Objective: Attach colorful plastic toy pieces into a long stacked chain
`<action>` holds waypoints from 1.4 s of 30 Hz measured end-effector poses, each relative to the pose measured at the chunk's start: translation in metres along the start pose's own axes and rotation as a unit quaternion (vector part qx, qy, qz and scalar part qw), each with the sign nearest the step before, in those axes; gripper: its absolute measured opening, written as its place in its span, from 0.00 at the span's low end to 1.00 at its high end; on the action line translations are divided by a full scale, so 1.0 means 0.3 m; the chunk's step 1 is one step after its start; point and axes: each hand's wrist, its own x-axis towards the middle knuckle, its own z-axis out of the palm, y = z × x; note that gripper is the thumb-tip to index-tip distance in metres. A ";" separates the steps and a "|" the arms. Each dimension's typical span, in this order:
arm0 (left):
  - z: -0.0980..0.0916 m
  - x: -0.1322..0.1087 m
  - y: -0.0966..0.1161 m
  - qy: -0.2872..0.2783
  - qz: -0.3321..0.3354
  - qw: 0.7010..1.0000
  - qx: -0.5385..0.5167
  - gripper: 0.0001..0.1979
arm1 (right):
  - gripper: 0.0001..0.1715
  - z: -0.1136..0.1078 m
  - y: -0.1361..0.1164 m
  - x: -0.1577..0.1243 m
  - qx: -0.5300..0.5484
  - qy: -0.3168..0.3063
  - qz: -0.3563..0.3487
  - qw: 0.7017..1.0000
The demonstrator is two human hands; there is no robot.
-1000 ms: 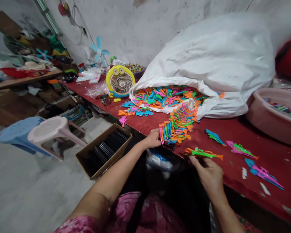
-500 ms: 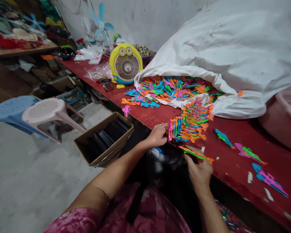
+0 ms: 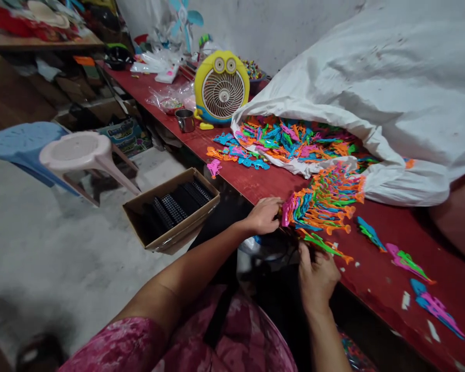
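A dense stacked row of small plastic toys (image 3: 320,201) in pink, blue, green and orange lies at the table's near edge, many with round orange ends. My left hand (image 3: 264,216) is closed at the row's pink left end; its fingertips are partly hidden, and I cannot make out what they grip. Below the row, my right hand (image 3: 320,274) has its fingers curled and thumb raised at a green and orange plastic toy (image 3: 325,245), apparently gripping it from underneath. More such toys (image 3: 294,138) fill the mouth of a large white sack (image 3: 372,82) behind the row.
Loose paired toys lie on the red table (image 3: 387,279) at right. A yellow fan (image 3: 222,90) and a metal cup (image 3: 185,120) stand farther left. On the floor side are a cardboard box (image 3: 186,232) of black pieces and two plastic stools (image 3: 75,150). A pink tub (image 3: 457,217) stands at right.
The view has shifted, so the table things sit farther right. The toy at my right hand has tilted and sits closer under the row. My left hand keeps its place at the row's end.
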 end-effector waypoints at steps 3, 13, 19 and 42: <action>-0.004 -0.002 0.002 -0.002 -0.001 1.000 0.002 0.14 | 0.26 -0.003 -0.007 -0.001 -0.025 -0.007 -0.018 0.999; -0.009 -0.004 0.009 -0.012 -0.017 0.999 0.026 0.18 | 0.23 0.034 -0.014 -0.011 -0.020 0.014 -0.037 0.999; -0.022 -0.012 0.019 -0.024 -0.011 0.999 0.045 0.16 | 0.29 0.043 0.004 -0.004 -0.095 0.059 -0.076 0.991; -0.142 -0.075 0.358 0.189 0.157 0.959 0.139 0.09 | 0.23 0.020 -0.074 0.042 -0.150 -0.006 -0.044 0.988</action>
